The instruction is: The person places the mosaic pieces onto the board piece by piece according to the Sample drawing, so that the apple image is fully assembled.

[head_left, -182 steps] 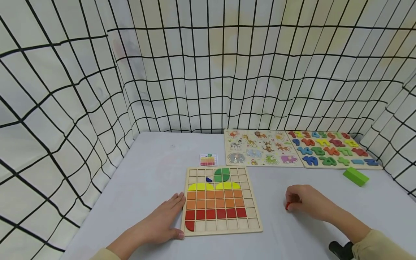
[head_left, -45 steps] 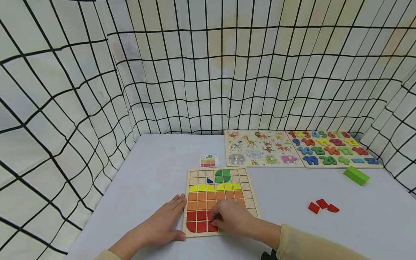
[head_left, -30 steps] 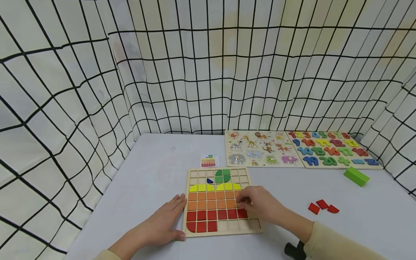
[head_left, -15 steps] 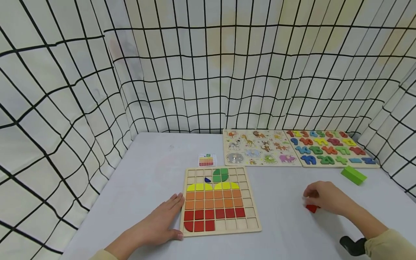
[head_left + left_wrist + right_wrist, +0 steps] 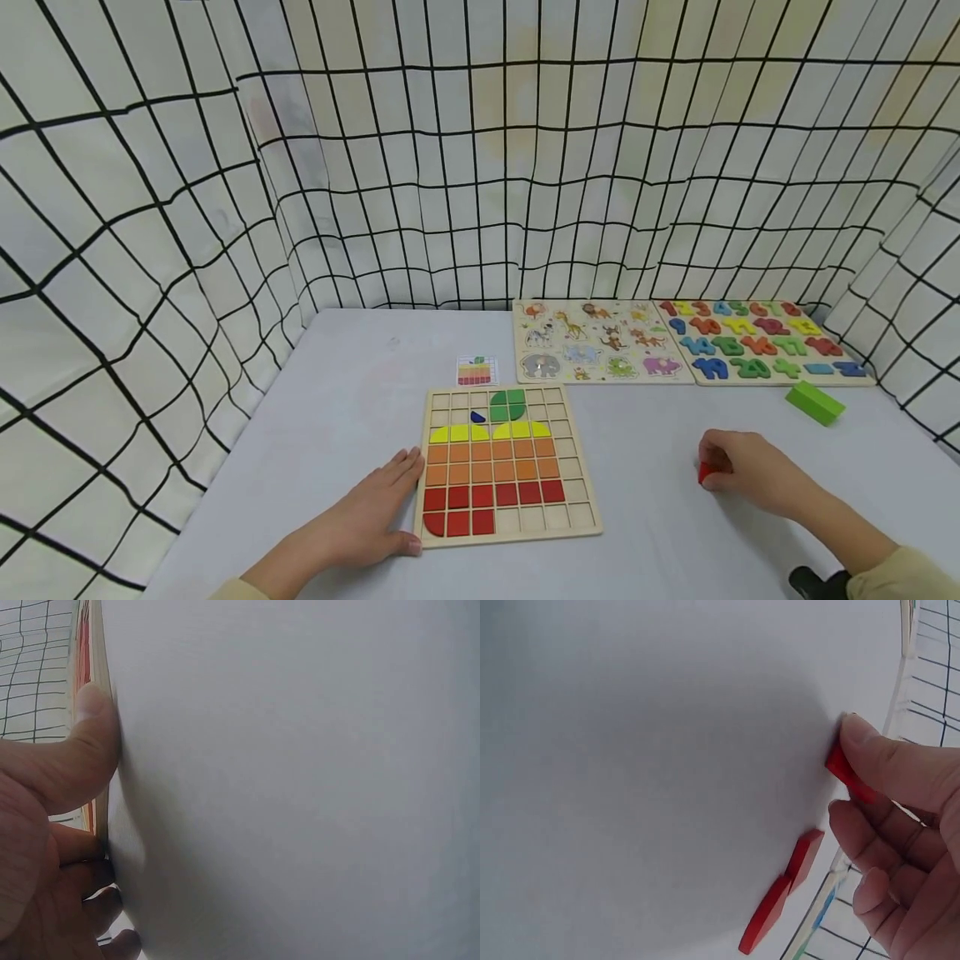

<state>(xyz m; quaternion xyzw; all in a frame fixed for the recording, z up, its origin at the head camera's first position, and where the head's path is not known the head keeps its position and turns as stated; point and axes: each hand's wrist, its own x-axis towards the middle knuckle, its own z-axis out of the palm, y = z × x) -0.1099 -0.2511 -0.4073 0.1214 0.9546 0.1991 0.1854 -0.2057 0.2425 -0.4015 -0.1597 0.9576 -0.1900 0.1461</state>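
Note:
A square wooden grid board (image 5: 578, 514) lies in the middle of the head view, filled with green, blue, yellow, orange and red tiles. Its bottom row has a rounded red piece and two red squares at the left. My left hand (image 5: 367, 512) rests along the board's left edge, fingers extended; the left wrist view shows the thumb (image 5: 94, 727) against that edge. To the right of the board, my right hand (image 5: 757, 472) pinches a red tile (image 5: 840, 766) between thumb and fingers, low over the table. Two more red tiles (image 5: 804, 859) lie beside it, hidden behind the hand in the head view.
A small pattern card (image 5: 477, 371) lies behind the board. Farther back are an animal puzzle (image 5: 551, 340) and a number puzzle (image 5: 720, 337). A green block (image 5: 815, 403) sits at the right. Black-lined white netting (image 5: 465, 200) surrounds the table (image 5: 360, 375).
Two red squares have joined the bottom row since the oldest frame. My right hand has moved from the board rightward to the loose red tiles and taken one. My left hand stays put.

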